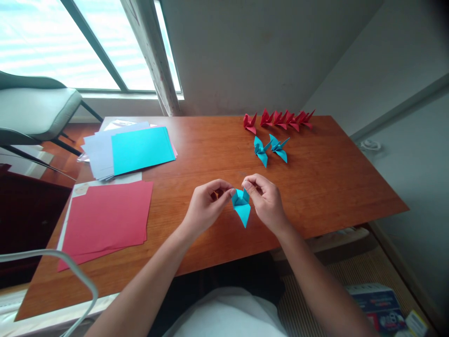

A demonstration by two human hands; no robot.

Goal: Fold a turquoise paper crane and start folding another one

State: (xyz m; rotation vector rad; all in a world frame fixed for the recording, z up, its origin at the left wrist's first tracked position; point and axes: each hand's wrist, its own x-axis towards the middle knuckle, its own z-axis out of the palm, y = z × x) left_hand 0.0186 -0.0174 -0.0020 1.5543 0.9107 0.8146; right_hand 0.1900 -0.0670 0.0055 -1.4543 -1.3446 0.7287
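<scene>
A blue paper crane is held between my two hands above the near part of the wooden table. My left hand pinches its upper left point between thumb and fingers. The upper right point is pinched by my right hand. One blue wing hangs down toward me; the far side of the crane is partly hidden by my fingers. Beyond my right hand stand two finished blue cranes, side by side. Behind them is a row of several red paper cranes.
On the left of the table lie blue paper sheets over white sheets. Nearer to me is a stack of red sheets. A white cable curves at the lower left. A chair stands by the window.
</scene>
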